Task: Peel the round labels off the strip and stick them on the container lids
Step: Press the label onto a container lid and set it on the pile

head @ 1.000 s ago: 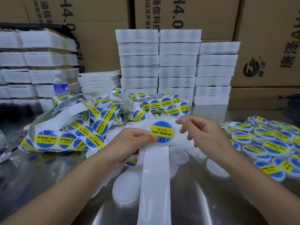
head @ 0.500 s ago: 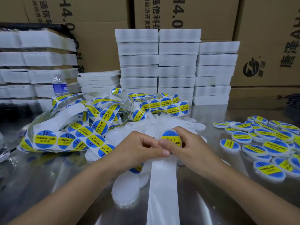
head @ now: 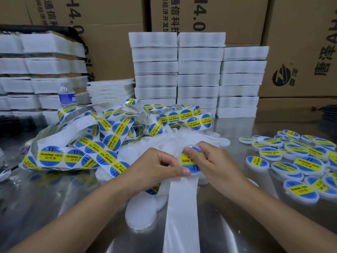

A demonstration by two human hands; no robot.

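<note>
seating label (head: 189, 161) by hand
pinched in fingers of left hand (head: 155, 167) and right hand (head: 217, 161); risks creasing under uneven thumb pressure.

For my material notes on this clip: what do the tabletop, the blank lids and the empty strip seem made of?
Tabletop: metal, likely stainless steel, shiny; blurred reflections show in it. Blank lids: apparently translucent whitish plastic, frosted look with a thin rim. Empty strip: seemingly coated backing paper, smooth white, hanging limp.

Left hand (head: 156, 168) and right hand (head: 212, 161) pinch blue-yellow round label (head: 189, 161) over bare strip (head: 180, 207); labelled lids (head: 299, 165) at right.
</note>
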